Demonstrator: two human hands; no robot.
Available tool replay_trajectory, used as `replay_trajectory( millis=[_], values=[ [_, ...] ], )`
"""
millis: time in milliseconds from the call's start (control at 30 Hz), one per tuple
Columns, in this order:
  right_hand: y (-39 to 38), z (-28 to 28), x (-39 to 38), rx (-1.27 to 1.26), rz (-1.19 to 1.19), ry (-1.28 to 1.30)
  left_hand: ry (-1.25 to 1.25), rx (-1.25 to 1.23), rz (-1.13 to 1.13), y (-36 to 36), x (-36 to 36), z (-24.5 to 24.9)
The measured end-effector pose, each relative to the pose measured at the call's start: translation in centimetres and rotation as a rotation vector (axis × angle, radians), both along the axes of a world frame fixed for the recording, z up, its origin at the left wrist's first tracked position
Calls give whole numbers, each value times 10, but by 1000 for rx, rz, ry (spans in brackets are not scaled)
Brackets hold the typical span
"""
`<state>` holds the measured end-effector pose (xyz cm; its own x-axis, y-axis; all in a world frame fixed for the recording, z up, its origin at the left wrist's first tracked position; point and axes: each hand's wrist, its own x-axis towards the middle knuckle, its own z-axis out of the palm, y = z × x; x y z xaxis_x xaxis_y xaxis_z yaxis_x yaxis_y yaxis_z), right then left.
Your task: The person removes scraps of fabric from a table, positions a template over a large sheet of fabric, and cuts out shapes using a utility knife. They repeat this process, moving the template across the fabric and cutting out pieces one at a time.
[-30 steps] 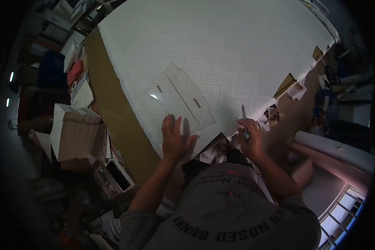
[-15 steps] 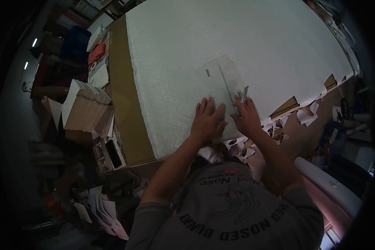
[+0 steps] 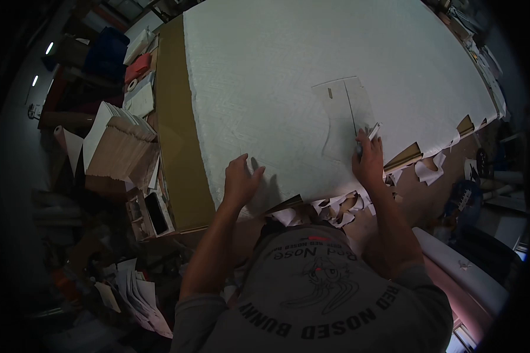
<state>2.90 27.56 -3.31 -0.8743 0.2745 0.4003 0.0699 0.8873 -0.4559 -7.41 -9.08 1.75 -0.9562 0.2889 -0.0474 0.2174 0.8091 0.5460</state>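
Observation:
White textured sheet material [image 3: 265, 88] covers most of the table. On it lies a clear template [image 3: 337, 120] with a dark line down its length and a small brown mark near its far end. My right hand [image 3: 369, 159] grips a slim silver utility knife [image 3: 374, 130] beside the template's near right part; the blade cannot be made out. To the left, my left hand [image 3: 241, 181] is just over the white material with thumb and fingers apart, holding nothing. A cut-out notch [image 3: 285, 203] shows at the near edge between the hands.
A brown board strip [image 3: 179, 129] borders the sheet on the left. Stacked cut pieces [image 3: 121, 144] and a phone [image 3: 156, 213] sit beyond it. White scraps [image 3: 338, 209] hang at the near edge. Rolls [image 3: 453, 265] stand at the lower right.
My left hand has come off the template and moved left. The template has shifted right and turned more upright, with my right hand and the knife a little further right.

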Motion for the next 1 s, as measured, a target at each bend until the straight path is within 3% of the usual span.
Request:
replay_trajectory(
  millis=[167,300,400,467,600,667,767,900,1000],
  values=[
    [-36,1,1,-35,86,52,-194,-59,38,8,-12,21],
    [-60,5,-13,-49,112,35,-183,-94,17,6,-26,9],
    [-78,2,-25,-98,120,50,-149,-37,89,2,-44,-9],
    [-85,6,-27,-10,122,4,-355,131,205,4,-62,-3],
    [-85,10,-25,14,110,-51,-385,233,150,14,-79,-1],
    [-86,13,-25,12,97,-60,-123,160,79,12,-77,-13],
    [-86,8,-24,-1,74,-47,-19,196,128,-21,-67,-18],
    [-88,5,-24,33,40,0,-109,133,244,-92,-59,-35],
    [-89,4,-27,98,10,-17,58,28,202,-120,-55,-48]
  ],
)
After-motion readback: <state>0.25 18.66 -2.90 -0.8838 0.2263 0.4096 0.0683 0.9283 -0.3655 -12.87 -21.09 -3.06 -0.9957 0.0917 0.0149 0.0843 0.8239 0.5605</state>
